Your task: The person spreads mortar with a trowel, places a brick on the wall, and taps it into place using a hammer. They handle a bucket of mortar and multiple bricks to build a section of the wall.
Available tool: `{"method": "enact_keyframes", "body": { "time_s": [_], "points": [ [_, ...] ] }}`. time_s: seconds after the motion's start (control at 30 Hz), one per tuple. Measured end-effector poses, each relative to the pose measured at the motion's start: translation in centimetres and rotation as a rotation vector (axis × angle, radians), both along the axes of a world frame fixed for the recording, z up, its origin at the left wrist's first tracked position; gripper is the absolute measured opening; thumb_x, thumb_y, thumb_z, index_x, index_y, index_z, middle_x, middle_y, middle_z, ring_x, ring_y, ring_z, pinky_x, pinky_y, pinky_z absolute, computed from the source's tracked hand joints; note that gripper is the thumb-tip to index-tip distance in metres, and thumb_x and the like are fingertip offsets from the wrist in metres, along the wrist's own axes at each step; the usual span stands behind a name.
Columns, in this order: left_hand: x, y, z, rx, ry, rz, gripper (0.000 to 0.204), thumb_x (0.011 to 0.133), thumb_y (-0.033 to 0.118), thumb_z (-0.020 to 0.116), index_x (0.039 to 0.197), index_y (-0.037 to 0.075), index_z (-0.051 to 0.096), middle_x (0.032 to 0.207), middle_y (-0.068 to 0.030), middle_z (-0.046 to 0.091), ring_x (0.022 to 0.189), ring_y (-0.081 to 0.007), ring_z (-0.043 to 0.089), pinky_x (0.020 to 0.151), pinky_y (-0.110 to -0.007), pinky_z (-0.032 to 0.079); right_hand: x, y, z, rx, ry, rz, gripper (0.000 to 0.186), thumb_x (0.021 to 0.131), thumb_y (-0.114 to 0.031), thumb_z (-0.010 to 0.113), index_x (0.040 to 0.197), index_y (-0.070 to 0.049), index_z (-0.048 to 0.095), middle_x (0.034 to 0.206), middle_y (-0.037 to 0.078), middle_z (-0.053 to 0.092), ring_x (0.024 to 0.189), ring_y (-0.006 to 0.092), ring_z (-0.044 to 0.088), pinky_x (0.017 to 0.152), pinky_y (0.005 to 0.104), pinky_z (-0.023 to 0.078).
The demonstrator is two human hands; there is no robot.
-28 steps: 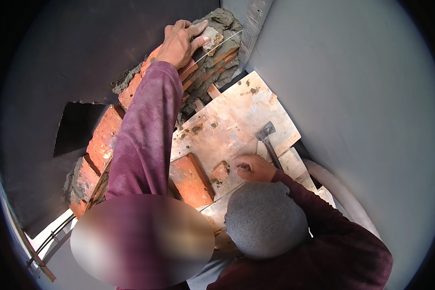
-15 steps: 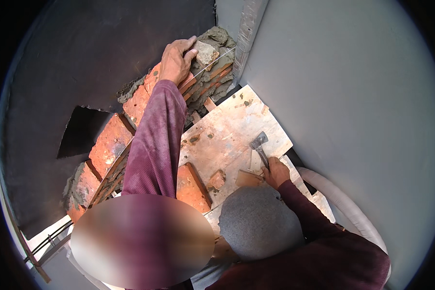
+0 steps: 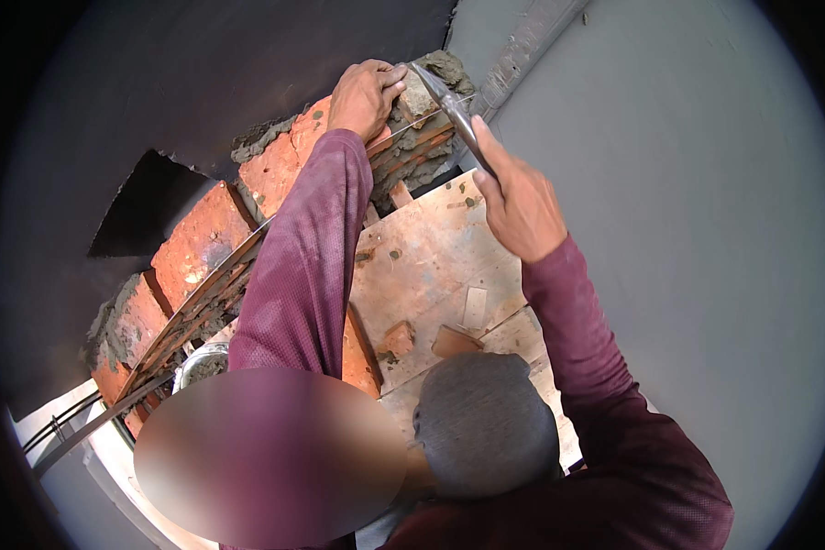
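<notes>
My left hand grips the edge of a pale stone piece in grey mortar at the upper end of a red brick course. My right hand is closed round the handle of a metal hammer, whose head is at the stone beside my left fingertips. A thin line runs across the brick edge below the stone. A spattered pale board lies below, with a loose brick, partly hidden by my left sleeve, and small fragments on it.
A dark panel with a cut opening borders the bricks. A grey wall and post stand at the right. A bucket of mortar sits at lower left. A grey rounded shape covers part of the board.
My right hand has picked the hammer up off the board and carried it up and left to the stone. My left hand remains at the stone.
</notes>
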State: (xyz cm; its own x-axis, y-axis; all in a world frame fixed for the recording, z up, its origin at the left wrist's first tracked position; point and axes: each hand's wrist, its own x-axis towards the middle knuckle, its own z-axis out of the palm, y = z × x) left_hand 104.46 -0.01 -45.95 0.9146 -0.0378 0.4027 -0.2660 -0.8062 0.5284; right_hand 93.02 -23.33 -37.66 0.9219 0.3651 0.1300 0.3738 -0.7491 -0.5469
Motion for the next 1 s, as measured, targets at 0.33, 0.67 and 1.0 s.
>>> {"method": "enact_keyframes", "body": {
  "time_s": [0.33, 0.67, 1.0],
  "points": [
    [0.1, 0.2, -1.0, 0.018, -0.036, 0.051, 0.023, 0.092, 0.026, 0.063, 0.108, 0.014, 0.074, 0.109, -0.0070, 0.068, 0.102, -0.0293, 0.059, 0.093, -0.038, 0.047, 3.6, 1.8, -2.2, -0.114, 0.060, 0.004, 0.053, 0.096, -0.014, 0.050, 0.147, -0.013, 0.037, 0.099, 0.027, 0.064, 0.090, 0.0450, 0.063, 0.080, 0.0509, 0.049],
    [0.3, 0.0, -0.7, 0.053, -0.052, 0.032, 0.024, 0.092, 0.024, 0.064, 0.111, 0.014, 0.073, 0.109, -0.0078, 0.068, 0.102, -0.0300, 0.060, 0.092, -0.040, 0.047, 3.2, 2.1, -3.1, -0.021, 0.057, -0.029, 0.053, 0.096, -0.013, 0.051, 0.147, -0.014, 0.038, 0.090, 0.028, 0.063, 0.085, 0.0453, 0.062, 0.079, 0.0493, 0.048],
    [0.2, 0.1, -0.8, 0.088, -0.052, 0.022, 0.026, 0.092, 0.024, 0.064, 0.115, 0.014, 0.072, 0.111, -0.0077, 0.067, 0.104, -0.0298, 0.060, 0.092, -0.040, 0.047, 3.9, 2.6, -3.2, -0.058, 0.091, -0.012, 0.051, 0.097, -0.015, 0.049, 0.146, -0.007, 0.037, 0.089, 0.026, 0.064, 0.083, 0.0448, 0.062, 0.077, 0.0518, 0.048]
  ]
}}
